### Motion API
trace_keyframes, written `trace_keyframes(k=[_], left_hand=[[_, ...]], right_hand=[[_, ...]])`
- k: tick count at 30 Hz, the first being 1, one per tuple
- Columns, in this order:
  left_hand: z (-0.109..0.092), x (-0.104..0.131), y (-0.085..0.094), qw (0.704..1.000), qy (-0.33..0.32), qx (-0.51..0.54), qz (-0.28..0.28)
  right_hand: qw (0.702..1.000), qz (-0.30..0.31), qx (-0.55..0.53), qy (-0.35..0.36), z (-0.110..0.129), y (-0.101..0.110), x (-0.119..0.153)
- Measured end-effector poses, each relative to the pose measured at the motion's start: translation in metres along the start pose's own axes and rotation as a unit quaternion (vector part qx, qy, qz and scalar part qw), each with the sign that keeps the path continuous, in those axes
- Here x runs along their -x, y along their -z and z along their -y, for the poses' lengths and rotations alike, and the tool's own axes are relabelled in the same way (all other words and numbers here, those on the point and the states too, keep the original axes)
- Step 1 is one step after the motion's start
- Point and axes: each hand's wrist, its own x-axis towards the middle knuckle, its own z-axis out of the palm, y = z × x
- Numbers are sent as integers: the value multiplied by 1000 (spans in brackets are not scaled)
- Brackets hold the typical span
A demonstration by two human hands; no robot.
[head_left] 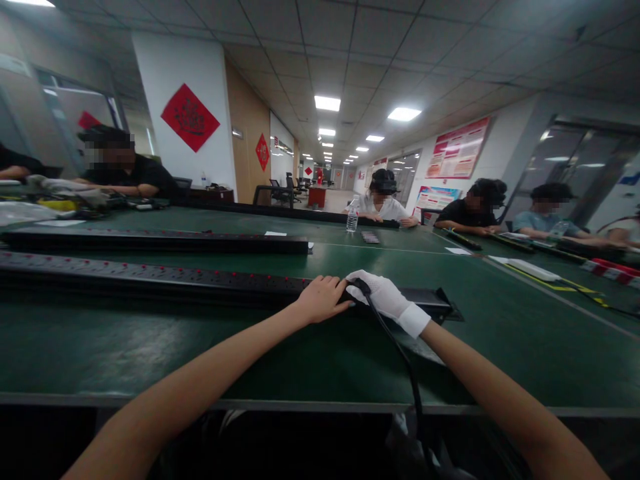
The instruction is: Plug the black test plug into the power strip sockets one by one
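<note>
The grip of the gloved right hand [381, 297] closes around the head of a black cable [406, 360] at the near black strip [145, 275], while the bare left hand [323, 299] lies on the strip just beside it, fingers not gripping; the strip runs left across the green counter [280, 363], a second strip [155, 241] beyond, and a bottle [352, 217] stands farther off near a person in white [383, 200]

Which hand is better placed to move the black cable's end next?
The right hand, probably: it holds the black cable by its end, at the long strip; the left hand rests on the strip.
</note>
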Motion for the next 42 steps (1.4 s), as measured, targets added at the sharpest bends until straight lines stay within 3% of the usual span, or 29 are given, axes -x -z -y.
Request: trace_keyframes(k=[6,15,22,29,33,38,40,42], left_hand=[[0,1,1,1000,1,2,-5],[12,0,6,1000,-22,6,10],[22,5,7,999,40,15,24],[20,4,7,998,49,30,34],[24,6,8,998,36,37,33],[31,7,9,998,7,38,41],[32,7,9,998,7,32,47],[32,7,10,999,13,23,45]], right_hand=[[999,-36,21,-29,-2,-6,-1],[993,-87,-64,-55,-14,-13,-7],[985,-140,-58,-83,-6,-18,-1],[981,-158,-75,-84,-4,-23,-1],[985,-146,-85,-45,0,-11,-5],[966,-223,-132,-23,9,23,-20],[975,-171,-142,-10,10,26,-27],[989,-71,-129,-4,8,19,-34]])
